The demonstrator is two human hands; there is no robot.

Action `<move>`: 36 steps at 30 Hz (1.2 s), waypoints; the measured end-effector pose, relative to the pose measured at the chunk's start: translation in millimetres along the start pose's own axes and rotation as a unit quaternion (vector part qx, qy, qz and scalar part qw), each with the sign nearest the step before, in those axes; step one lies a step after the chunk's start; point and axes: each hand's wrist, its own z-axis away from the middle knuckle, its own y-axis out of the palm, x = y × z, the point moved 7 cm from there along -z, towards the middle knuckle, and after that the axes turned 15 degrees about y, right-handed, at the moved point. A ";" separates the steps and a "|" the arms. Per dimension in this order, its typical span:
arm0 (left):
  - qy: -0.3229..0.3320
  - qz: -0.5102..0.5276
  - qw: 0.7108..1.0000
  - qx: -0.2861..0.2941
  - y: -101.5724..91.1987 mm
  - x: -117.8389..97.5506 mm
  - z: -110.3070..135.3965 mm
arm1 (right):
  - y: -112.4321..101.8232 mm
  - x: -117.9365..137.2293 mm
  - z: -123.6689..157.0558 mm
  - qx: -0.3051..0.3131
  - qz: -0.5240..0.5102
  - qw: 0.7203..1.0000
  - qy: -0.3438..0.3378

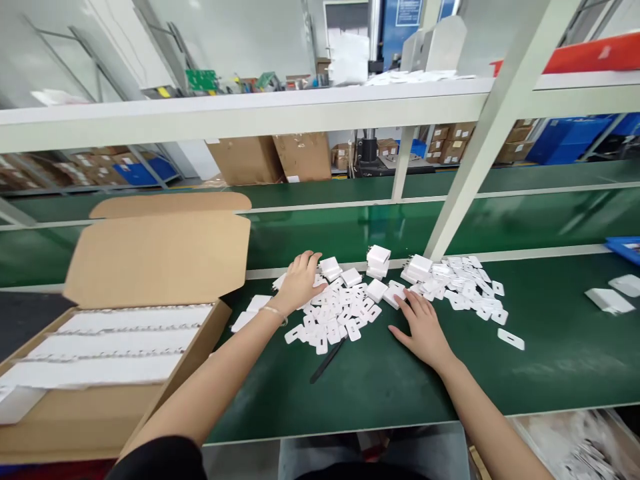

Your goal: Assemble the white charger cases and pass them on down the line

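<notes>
White and smooth, the small blocks (377, 290) look like hard plastic with rounded corners, and some show little metal pins. They sit behind and to the right of the heap of flat plates (333, 313) on the green counter (380, 393). We think each block is light, stiff and a bit slippery. We would hold it by its two wide sides and keep off the pins, which might bend. The plates are thin, each with a slot, so we would pinch the edges. Our left hand (299, 283) is palm down over the heap's far left side; we cannot tell if it grips anything. Our right hand (420, 327), right of the heap, is loose, fingertips at a block. Left of the heap stands an open cardboard box (160, 260), brown and stiff, with white rows inside.
</notes>
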 end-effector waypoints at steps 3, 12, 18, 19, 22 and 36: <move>-0.015 0.033 0.999 0.038 33.7 8.8 -37.9 | -10.4 0.0 2.0 -0.003 -0.038 0.999 -0.003; -0.028 0.081 0.996 0.039 35.8 8.1 -52.2 | -25.3 -53.1 -0.6 -0.142 -0.025 0.970 0.196; 0.120 0.147 0.982 0.014 18.7 -90.7 17.0 | -25.7 -59.5 2.2 -0.120 -0.023 0.974 0.190; 0.164 0.179 0.970 0.022 20.1 -112.3 29.6 | -25.3 -57.6 1.8 -0.114 -0.020 0.976 0.184; 0.230 0.211 0.947 0.069 33.0 -156.4 56.8 | -21.5 -50.4 -0.9 -0.097 -0.006 0.981 0.167; 0.158 0.287 0.944 0.031 21.1 -149.4 84.8 | -12.9 -24.0 -7.3 -0.052 0.033 0.990 0.127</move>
